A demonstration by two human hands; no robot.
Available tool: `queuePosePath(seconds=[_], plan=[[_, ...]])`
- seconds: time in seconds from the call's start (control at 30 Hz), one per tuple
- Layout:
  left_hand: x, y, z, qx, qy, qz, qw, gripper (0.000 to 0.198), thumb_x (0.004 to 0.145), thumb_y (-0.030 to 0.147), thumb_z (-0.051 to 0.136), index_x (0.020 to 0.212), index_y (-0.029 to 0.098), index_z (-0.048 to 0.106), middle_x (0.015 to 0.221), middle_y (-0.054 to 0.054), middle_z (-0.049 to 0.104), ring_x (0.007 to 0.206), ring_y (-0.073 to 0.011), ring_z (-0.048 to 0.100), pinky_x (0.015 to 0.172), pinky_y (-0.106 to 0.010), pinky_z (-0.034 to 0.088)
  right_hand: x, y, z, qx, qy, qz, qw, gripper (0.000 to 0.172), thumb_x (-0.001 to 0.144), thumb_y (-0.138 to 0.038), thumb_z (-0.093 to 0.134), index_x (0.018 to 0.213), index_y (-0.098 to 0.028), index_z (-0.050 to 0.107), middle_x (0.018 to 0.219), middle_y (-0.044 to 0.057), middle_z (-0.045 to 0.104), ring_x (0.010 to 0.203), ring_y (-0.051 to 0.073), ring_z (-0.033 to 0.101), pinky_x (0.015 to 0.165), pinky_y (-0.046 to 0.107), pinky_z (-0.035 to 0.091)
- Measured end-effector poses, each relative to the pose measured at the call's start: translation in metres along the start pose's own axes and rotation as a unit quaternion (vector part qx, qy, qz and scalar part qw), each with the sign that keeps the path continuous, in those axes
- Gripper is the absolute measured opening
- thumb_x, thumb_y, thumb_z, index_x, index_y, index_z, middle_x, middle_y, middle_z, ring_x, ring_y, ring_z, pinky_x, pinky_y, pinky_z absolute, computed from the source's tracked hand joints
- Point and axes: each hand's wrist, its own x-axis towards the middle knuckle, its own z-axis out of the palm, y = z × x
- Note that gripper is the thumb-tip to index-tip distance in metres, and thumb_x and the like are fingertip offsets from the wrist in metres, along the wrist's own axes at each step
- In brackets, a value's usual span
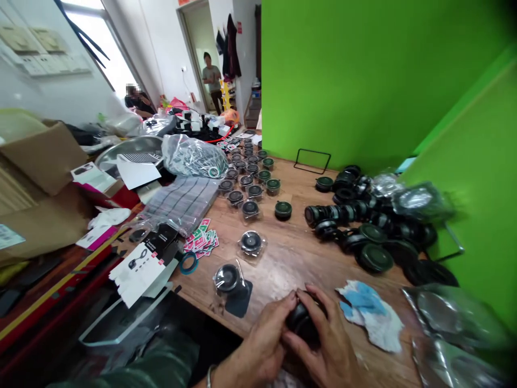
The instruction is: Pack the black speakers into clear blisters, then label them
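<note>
Left hand (262,339) and right hand (323,339) cup a black round part (302,321), fingers (311,302) curled snugly on it, near the edge of the wooden desk (291,258). Crumpled blue-white tissue (369,315) sits at 3 o'clock, a heap of black lens-like parts (347,215) at 1 o'clock, green wall (363,81) beyond, and a person (212,81) stands in the doorway around 11.

The left hand (260,342) and right hand (325,334) hold a round black thing (301,321) above a wooden table (299,258), near a crumpled blue and white paper towel (369,315).
</note>
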Motion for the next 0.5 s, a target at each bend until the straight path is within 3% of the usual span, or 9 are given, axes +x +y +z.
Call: queuePosePath(seconds=[0.13, 0.2, 0.33, 0.43, 0.5], plan=[[0.002, -0.012, -0.013, 0.115, -0.054, -0.109, 0.986, 0.059, 0.079, 0.062, 0.049, 0.105, 0.011, 0.061, 0.066, -0.007, 0.066, 0.044, -0.0144, 0.057, 0.05, -0.027, 0.046, -0.003, 0.008, 0.002, -0.026, 0.007, 0.091, 0.995, 0.063, 0.075, -0.032, 0.055, 0.133, -0.02, 0.033, 0.127, 0.012, 0.046, 0.116, 0.026, 0.05, 0.09, 0.041, 0.049], [0.006, -0.014, -0.016, 0.16, -0.088, -0.121, 0.976, 0.069, 0.075, 0.069, 0.045, 0.104, 0.009, 0.059, 0.062, -0.006, 0.063, 0.039, -0.0131, 0.054, 0.045, -0.025, 0.043, -0.002, 0.012, -0.002, -0.036, 0.028, 0.11, 0.993, 0.059, 0.073, -0.03, 0.054, 0.129, -0.02, 0.036, 0.121, 0.011, 0.051, 0.11, 0.025, 0.054, 0.086, 0.039, 0.051], [0.008, -0.006, -0.016, 0.272, -0.091, -0.079, 0.955, 0.074, 0.071, 0.071, 0.05, 0.114, 0.011, 0.054, 0.066, -0.003, 0.06, 0.052, -0.0126, 0.057, 0.049, -0.023, 0.041, -0.012, 0.029, -0.002, -0.07, 0.066, 0.121, 0.988, 0.047, 0.074, -0.032, 0.054, 0.119, -0.022, 0.043, 0.11, 0.01, 0.056, 0.099, 0.024, 0.06, 0.077, 0.036, 0.055], [-0.001, 0.005, -0.024, 0.316, -0.044, -0.02, 0.948, 0.08, 0.065, 0.067, 0.061, 0.123, 0.015, 0.046, 0.078, -0.002, 0.058, 0.066, -0.0119, 0.055, 0.059, -0.024, 0.04, -0.032, 0.05, 0.008, -0.092, 0.062, 0.076, 0.991, 0.042, 0.073, -0.033, 0.055, 0.115, -0.026, 0.049, 0.112, 0.01, 0.056, 0.097, 0.027, 0.06, 0.074, 0.038, 0.055], [-0.009, 0.012, -0.032, 0.318, -0.041, 0.017, 0.947, 0.079, 0.06, 0.065, 0.066, 0.12, 0.015, 0.05, 0.083, -0.003, 0.057, 0.071, -0.0123, 0.053, 0.062, -0.025, 0.039, -0.041, 0.064, 0.018, -0.081, 0.054, 0.045, 0.994, 0.041, 0.073, -0.032, 0.055, 0.114, -0.027, 0.052, 0.111, 0.011, 0.055, 0.095, 0.03, 0.061, 0.073, 0.042, 0.054]])
